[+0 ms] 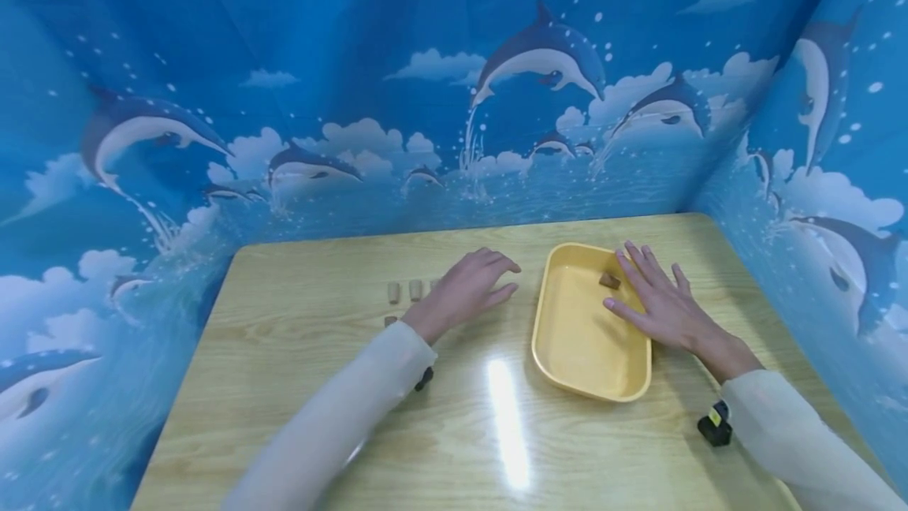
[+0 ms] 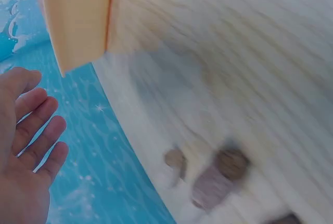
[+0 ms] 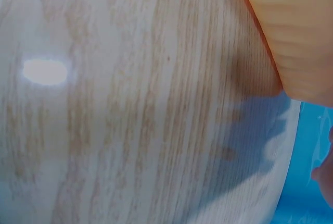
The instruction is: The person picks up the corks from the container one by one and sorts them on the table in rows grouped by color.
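Observation:
My left hand [image 1: 464, 290] hovers over the table between some small pieces and a yellow plastic tray [image 1: 556, 373], its fingers loosely bent and holding nothing. Just behind it stand small tan tapered pieces [image 1: 393, 292], cork-like in shape, partly hidden by the hand. In front of them lies a brown piece [image 1: 390, 322]. Blurred in the left wrist view is a brown-topped piece [image 2: 231, 162]. My right hand [image 1: 660, 306] spreads its fingers over the tray's right rim; contact is hard to judge. Beside its fingers, a small brown chunk [image 1: 609, 281] lies inside the tray.
The light wood-grain table [image 1: 298, 385] carries a bright glare streak left of the tray. Blue dolphin-printed cloth [image 1: 397, 85] hangs behind the table and along both sides. A small black device [image 1: 715, 424] sits at the right wrist.

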A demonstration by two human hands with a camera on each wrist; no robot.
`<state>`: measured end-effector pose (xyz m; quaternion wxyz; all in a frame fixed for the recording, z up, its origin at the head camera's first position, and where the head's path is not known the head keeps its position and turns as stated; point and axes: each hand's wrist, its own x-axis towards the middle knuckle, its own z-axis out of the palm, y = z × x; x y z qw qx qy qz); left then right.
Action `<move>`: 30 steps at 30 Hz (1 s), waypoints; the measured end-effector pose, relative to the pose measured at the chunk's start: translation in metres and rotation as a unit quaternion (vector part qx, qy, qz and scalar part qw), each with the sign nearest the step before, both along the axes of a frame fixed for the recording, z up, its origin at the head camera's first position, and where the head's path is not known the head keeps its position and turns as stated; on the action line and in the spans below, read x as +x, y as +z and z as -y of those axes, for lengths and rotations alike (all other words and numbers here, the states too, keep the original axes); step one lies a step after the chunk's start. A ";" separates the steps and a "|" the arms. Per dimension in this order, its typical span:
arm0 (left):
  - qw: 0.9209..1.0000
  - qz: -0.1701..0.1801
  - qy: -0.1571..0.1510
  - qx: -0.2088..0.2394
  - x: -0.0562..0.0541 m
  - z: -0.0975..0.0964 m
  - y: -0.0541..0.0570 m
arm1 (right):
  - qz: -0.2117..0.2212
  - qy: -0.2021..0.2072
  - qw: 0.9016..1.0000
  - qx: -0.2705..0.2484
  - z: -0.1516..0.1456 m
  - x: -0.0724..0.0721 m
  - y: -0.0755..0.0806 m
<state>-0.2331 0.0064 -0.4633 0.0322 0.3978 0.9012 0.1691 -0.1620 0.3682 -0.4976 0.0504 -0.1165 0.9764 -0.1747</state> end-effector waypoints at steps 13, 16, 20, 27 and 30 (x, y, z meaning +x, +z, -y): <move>1.000 -0.001 -0.019 -0.012 -0.006 -0.053 0.009 | -0.001 -0.001 1.000 0.006 0.002 0.000 0.002; 1.000 0.004 -0.018 -0.017 -0.006 -0.065 0.008 | 0.002 -0.002 1.000 0.008 0.001 0.000 0.003; 0.999 0.002 -0.026 -0.018 -0.007 -0.078 0.007 | 0.005 -0.003 1.000 0.006 0.000 0.001 0.002; 0.999 0.001 -0.036 -0.031 -0.010 -0.100 0.002 | 0.008 -0.003 1.000 0.006 0.001 0.000 0.002; 0.999 -0.001 -0.039 -0.038 -0.011 -0.107 -0.002 | 0.008 -0.003 1.000 0.005 0.002 0.000 0.001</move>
